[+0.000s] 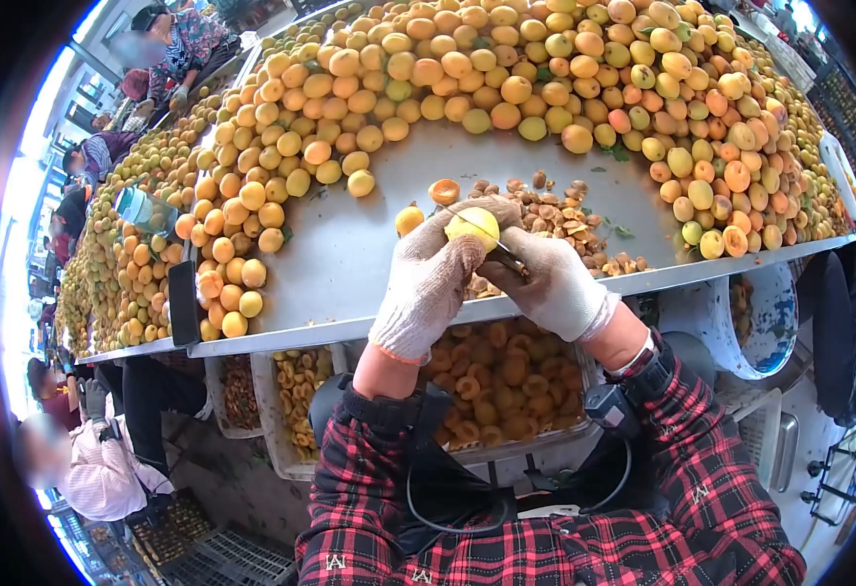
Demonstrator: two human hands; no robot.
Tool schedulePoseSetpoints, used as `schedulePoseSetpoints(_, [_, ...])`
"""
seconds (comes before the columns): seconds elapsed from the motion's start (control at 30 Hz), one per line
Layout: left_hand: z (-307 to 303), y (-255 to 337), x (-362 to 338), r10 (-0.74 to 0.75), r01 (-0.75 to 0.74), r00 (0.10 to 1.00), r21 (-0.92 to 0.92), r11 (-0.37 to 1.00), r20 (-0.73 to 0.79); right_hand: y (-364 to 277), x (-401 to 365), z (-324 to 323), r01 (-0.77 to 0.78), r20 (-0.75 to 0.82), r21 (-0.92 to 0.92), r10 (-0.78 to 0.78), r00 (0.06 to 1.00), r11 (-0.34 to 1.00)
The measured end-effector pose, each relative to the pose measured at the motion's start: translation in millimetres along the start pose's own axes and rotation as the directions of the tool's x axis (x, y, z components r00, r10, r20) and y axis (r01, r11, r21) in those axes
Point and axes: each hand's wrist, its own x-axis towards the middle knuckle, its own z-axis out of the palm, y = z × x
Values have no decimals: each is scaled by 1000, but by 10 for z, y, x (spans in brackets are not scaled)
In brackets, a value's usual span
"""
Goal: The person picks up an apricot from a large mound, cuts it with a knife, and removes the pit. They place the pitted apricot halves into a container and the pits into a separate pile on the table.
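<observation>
My left hand (416, 293), in a pale knitted glove, closes its fingers round a yellow apricot (474, 230) above the metal table's front edge. My right hand (557, 283), gloved too, grips a small knife (510, 257). Its thin blade lies against the apricot, and the glove hides most of the handle. Just beyond my left fingers are a cut apricot (444, 191) with its orange inside showing and an apricot (409, 221). A pile of brown pits (557, 217) spreads behind and beside my right hand.
Heaped apricots (516, 90) ring the metal tabletop (340, 259). Below the edge, a crate of apricot halves (506, 381) sits at my lap, with another crate (301, 391) to its left. A white bucket (762, 327) stands right. Co-workers (101, 464) are along the left.
</observation>
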Motion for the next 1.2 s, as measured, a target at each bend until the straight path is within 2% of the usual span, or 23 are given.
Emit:
schedulePoseSetpoints(0.03, [15, 9, 0, 13, -10, 999, 97, 995, -39, 29, -5, 18, -2, 0, 0, 2, 1000, 1000])
schedulePoseSetpoints(0.07, [55, 15, -8, 13, -10, 999, 97, 995, -39, 62, -4, 42, 21, -31, -48, -23, 999, 999])
schedulePoseSetpoints(0.13, [177, -17, -17, 104, -51, 984, 334, 941, -143, 104, -11, 76, 42, -60, -97, -48, 997, 994])
schedulePoseSetpoints(0.17, [197, -69, 1, 105, -52, 984, 333, 941, -142, 116, -16, 86, 11, -65, -127, -20, 998, 992])
schedulePoseSetpoints(0.23, [242, -143, 44, 216, -148, 960, 332, 932, -180, 151, -27, 133, -18, -72, -155, 7, 997, 988])
schedulePoseSetpoints(0.33, [306, -177, 30, 197, -62, 936, 415, 908, -291, 178, -57, 207, -29, -70, -158, 18, 997, 987])
schedulePoseSetpoints(0.37, [314, -180, 31, 192, -23, 914, 428, 904, -357, 174, -54, 215, -48, 10, -166, 50, 999, 985])
schedulePoseSetpoints(0.4, [311, -171, 30, 192, -23, 914, 428, 903, -357, 169, -48, 223, -65, 91, -176, 82, 993, 982])
schedulePoseSetpoints(0.43, [299, -151, 28, 186, -34, 924, 410, 911, -335, 153, -43, 239, -64, 91, -175, 81, 993, 982])
schedulePoseSetpoints(0.47, [281, -130, 26, 179, -45, 933, 392, 919, -313, 125, -43, 258, -139, 91, 55, 134, 987, 989])
schedulePoseSetpoints(0.5, [260, -112, 25, 173, -55, 941, 373, 926, -289, 103, -41, 263, -208, 103, 281, 186, 977, 937])
schedulePoseSetpoints(0.63, [189, -49, 16, 179, -89, 965, 406, 910, -191, -2, 30, 110, -123, 159, 346, 71, 985, 930])
schedulePoseSetpoints(0.7, [235, 30, -4, 65, 5, 973, 304, 953, -219, -166, 69, -50, -484, 401, 478, 308, 863, 733])
schedulePoseSetpoints(0.73, [219, 34, -12, 65, 4, 974, 304, 953, -218, -176, 69, -86, -483, 400, 478, 308, 863, 734])
schedulePoseSetpoints(0.8, [162, 26, -36, 48, -35, 992, 113, 993, -116, -188, 55, -136, -696, 581, 479, 401, 708, 535])
schedulePoseSetpoints(0.83, [140, 29, -43, 48, -35, 992, 112, 993, -116, -210, 52, -154, -696, 581, 478, 402, 708, 536])
schedulePoseSetpoints(0.9, [109, 30, -46, 83, -80, 996, 109, 991, -24, -246, 52, -183, -751, 613, 412, 453, 647, 516])
schedulePoseSetpoints(0.93, [118, 3, -38, 82, -79, 996, 109, 991, -23, -252, 63, -178, -751, 612, 412, 454, 647, 515])
schedulePoseSetpoints(1.0, [158, -56, 0, 171, -152, 974, 137, 979, -147, -257, 115, -175, -539, 452, 356, 364, 814, 763])
schedulePoseSetpoints(1.03, [147, -43, 22, 174, -154, 974, 139, 978, -146, -247, 127, -191, -536, 451, 357, 361, 816, 765])
schedulePoseSetpoints(1.1, [90, 7, 87, 217, -203, 915, 75, 976, -340, -211, 131, -229, -536, 456, 229, 397, 797, 813])
schedulePoseSetpoints(1.17, [5, 64, 93, 263, -257, 893, 65, 964, -366, -197, 103, -263, -535, 406, 285, 406, 819, 795])
schedulePoseSetpoints(1.2, [15, 105, 76, 262, -219, 894, 156, 963, -363, -192, 110, -322, -574, 358, 375, 457, 814, 728])
